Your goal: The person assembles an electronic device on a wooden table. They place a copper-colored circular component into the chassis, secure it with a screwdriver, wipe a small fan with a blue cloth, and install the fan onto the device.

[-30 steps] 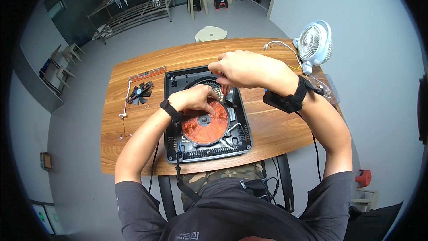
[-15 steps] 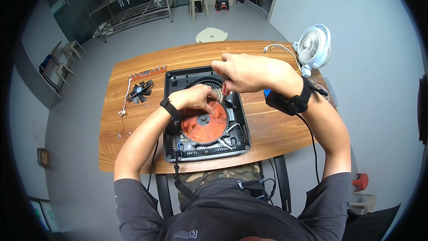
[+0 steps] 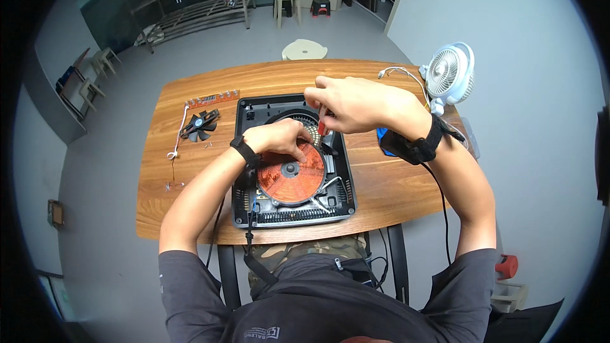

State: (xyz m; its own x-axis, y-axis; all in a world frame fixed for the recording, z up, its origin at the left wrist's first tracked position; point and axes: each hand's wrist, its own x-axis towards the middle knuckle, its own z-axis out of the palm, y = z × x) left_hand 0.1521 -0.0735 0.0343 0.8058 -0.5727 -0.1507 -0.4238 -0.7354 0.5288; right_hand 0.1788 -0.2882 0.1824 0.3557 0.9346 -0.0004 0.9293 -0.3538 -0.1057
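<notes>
Noting grey floor [image 3: 108,171] all round, with slatted metal rack [image 3: 203,22] well beyond, toward upper left; spanning mid-view, brown wood table [image 3: 400,181]; standing just past its far edge, pale stool [image 3: 305,49].

Lying on table, near edge side, a little left of centre: black casing [image 3: 295,222], open-topped, slotted along near rim; standing at table's far right corner, pale blue desk fan [image 3: 448,70], with white cable [image 3: 406,71] trailing leftward from near its base.

Reaching in from the right, right hand [image 3: 346,101], above casing's far right part, fingers curled closed around red tool [image 3: 321,128]; hidden mostly by fingers, so impossible to tell tool's kind; pointing downward, beside coil's far right edge.

Reaching in from the left, left hand [image 3: 279,138], bent over coil [image 3: 291,178], thumb laid on upper face, other fingers at far edge; touching for certain, but cannot tell a firm pinch from a steadying rest.

Placing coil: inside casing, round, flat, copper-orange, dark hub at centre; showing between hands, beyond coil, a pale slotted ring [image 3: 312,132], part hidden; running at coil's near right, white wires [image 3: 318,202].

Lying left of casing on table: orange strip board [image 3: 213,99], farthest; near it, black small fan [image 3: 201,125], blue centre; left of that, white lead [image 3: 180,136]; nearer still, tiny screws [image 3: 208,145], too small for detail.
</notes>
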